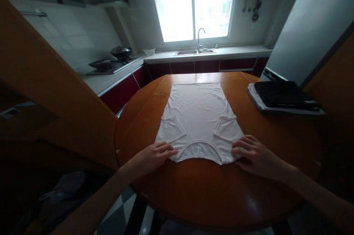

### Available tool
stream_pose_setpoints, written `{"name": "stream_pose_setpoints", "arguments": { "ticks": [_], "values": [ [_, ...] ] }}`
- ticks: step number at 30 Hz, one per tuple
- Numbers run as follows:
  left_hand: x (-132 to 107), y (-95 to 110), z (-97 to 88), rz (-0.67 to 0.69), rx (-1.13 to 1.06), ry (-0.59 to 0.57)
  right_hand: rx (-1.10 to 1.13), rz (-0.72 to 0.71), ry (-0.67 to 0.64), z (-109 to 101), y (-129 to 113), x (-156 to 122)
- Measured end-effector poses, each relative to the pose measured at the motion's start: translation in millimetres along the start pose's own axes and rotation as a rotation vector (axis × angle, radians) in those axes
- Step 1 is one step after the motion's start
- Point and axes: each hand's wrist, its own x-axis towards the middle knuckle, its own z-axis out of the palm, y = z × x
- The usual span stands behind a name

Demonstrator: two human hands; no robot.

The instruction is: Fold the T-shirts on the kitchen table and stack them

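Note:
A white T-shirt (198, 117) lies flat on the round wooden table (215, 190), its collar toward me and both sleeves folded inward. My left hand (155, 155) rests on the shirt's near left shoulder corner, fingers stretched flat. On the near right shoulder corner lies my right hand (253, 154), its fingers spread and pressing the cloth down. Neither hand grips anything.
A stack of folded dark and light clothes (282, 96) sits at the table's right edge. Behind are a kitchen counter with a sink and tap (199, 45) under a bright window, and a stove with pans (113, 59) at left. A wooden panel (41, 91) stands at left.

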Motion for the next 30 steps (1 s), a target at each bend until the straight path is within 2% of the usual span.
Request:
{"name": "stream_pose_setpoints", "arguments": {
  "ticks": [4,7,13,17,25,30],
  "values": [
    [-12,1,-2.2,-0.154,0.159,0.05,-0.099,-0.043,0.048,5,1,-7],
    [-19,-8,-1.9,-0.195,0.236,0.076,-0.209,-0.048,0.067,10,5,-11],
    [-25,-33,7.6,-0.056,0.078,0.175,-0.279,0.004,0.107,10,7,-12],
    [-32,-39,14.0,0.017,-0.016,0.262,-0.269,-0.011,0.183,11,5,-20],
    [-36,-39,15.7,0.025,-0.07,0.335,-0.351,0.03,0.246,17,7,-32],
    [-39,-42,17.1,0.018,-0.095,0.316,-0.318,-0.021,0.261,16,8,-29]
  ]
}}
